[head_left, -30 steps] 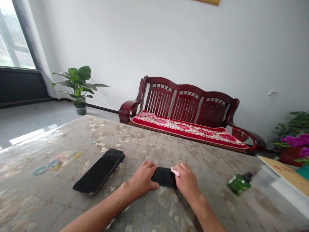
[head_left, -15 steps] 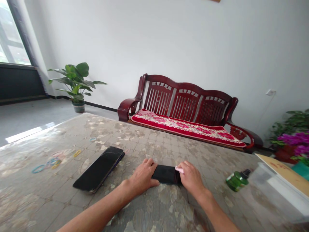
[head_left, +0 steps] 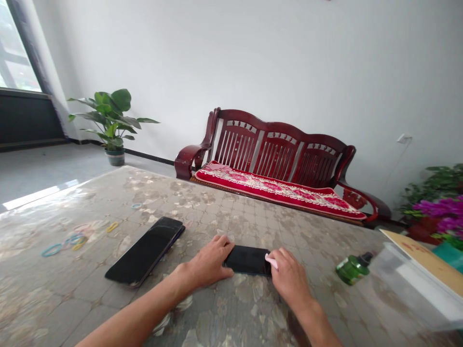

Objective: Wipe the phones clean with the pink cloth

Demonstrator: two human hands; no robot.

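1. The phone [head_left: 248,260], taken as the landmark, is laid flat on the patterned table [head_left: 231,313], dark screen upward, between the two hands.
2. The phone's left end is grasped by the left hand [head_left: 212,260], the thumb being placed along the near edge and the fingers at the far edge.
3. At the phone's right end, a small pink item [head_left: 272,261] is pinched in the fingers of the right hand [head_left: 289,272]; its full shape is hidden by the hand.
4. To the left of the phone, a larger dark-screened device [head_left: 144,250] is set down at a slant, untouched by either hand.
5. Farther to the left of the phone, a blue loop [head_left: 51,250] and a yellow loop [head_left: 112,227] are seen.
6. To the right of the phone, a green bottle [head_left: 350,271] with a dark cap is placed; beyond it, a clear container [head_left: 401,289] is partly shown.
7. Beyond the phone, across the table, a red-brown wooden bench [head_left: 278,154] is covered along its seat by a red patterned cushion [head_left: 278,188].
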